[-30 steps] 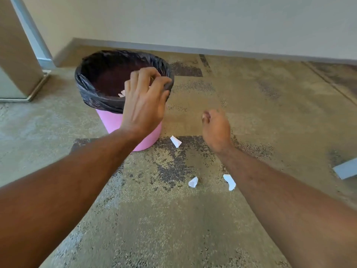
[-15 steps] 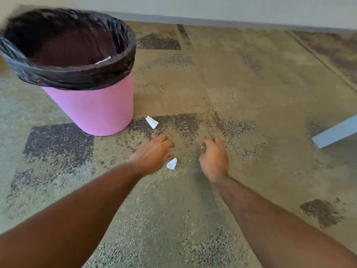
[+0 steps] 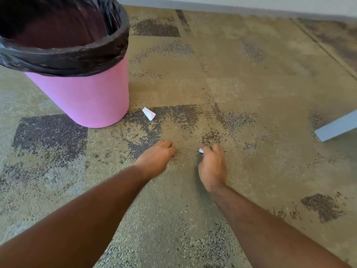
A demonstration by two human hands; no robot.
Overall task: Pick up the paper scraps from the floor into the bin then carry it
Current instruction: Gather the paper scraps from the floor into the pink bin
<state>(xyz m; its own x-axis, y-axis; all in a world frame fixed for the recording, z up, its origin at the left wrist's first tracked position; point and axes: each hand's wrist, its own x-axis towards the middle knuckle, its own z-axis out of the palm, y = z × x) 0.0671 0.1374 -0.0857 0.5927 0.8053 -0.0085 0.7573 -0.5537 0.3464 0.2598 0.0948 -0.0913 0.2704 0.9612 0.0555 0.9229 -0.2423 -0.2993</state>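
The job is about halfway, as far as I can judge. The pink bin (image 3: pixel 81 97) with its black bag (image 3: pixel 63 59) stands on the floor (image 3: pixel 251 84) at the far left. I cannot see to the bottom of it now, so I cannot tell how much paper is in it. One white paper scrap (image 3: pixel 149 113) lies on the floor just beside the bin's foot, on its right side. It has not been picked up yet.

Nearer to the person, the left hand (image 3: pixel 156 158) is low on the floor with its fingers curled in. I cannot tell if it is holding a scrap. The right hand (image 3: pixel 211 165) is beside it, pinching a small white bit of paper (image 3: pixel 201 150) at its fingertips.

Half a second ago a scrap lay on the floor just by the left hand. Now that scrap is hidden or taken, and the white bit shows in the right hand.

Left to do: drop the paper in the bin, get the last scrap, then carry the bin.
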